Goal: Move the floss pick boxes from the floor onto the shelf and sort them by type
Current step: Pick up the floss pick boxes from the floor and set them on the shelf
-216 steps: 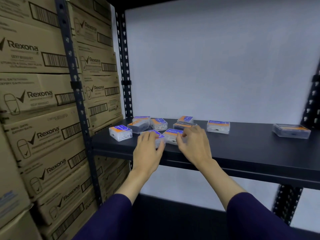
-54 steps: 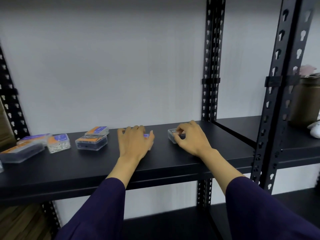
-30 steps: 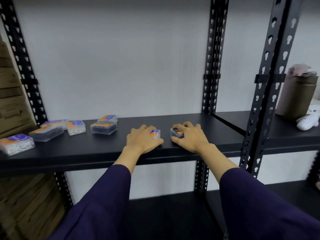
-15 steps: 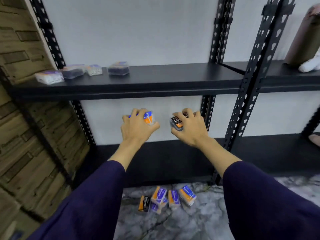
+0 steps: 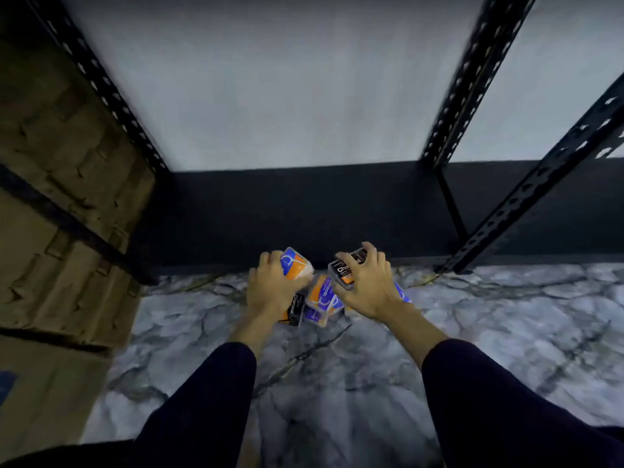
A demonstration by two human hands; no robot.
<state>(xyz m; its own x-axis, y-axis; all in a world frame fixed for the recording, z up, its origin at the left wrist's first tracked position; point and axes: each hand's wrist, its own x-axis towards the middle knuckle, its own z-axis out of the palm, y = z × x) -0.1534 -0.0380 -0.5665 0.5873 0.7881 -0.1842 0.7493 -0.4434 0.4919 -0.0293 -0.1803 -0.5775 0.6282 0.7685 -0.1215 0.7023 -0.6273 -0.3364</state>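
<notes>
My left hand (image 5: 270, 292) grips a small clear floss pick box with a blue and orange label (image 5: 294, 264). A dark box with a black and orange "Charcoal" label (image 5: 346, 270) sits in the fingers of my right hand (image 5: 366, 285). Both hands hover low over a small heap of floss pick boxes (image 5: 322, 298) on the marble floor (image 5: 472, 332), just in front of the bottom shelf (image 5: 304, 214). In the heap I make out a black charcoal box (image 5: 295, 309) and blue and orange ones; my hands hide the others.
Black perforated shelf posts (image 5: 472, 79) rise at right, and another post (image 5: 101, 86) at left. Stacked brown cartons (image 5: 50, 197) fill the left side. A white wall (image 5: 270, 79) backs the shelving. The upper shelf with the sorted boxes is out of frame.
My hands came off the upper shelf, each with a box in it, and dropped to the floor heap. The view tilted down, and the image is blurred by motion.
</notes>
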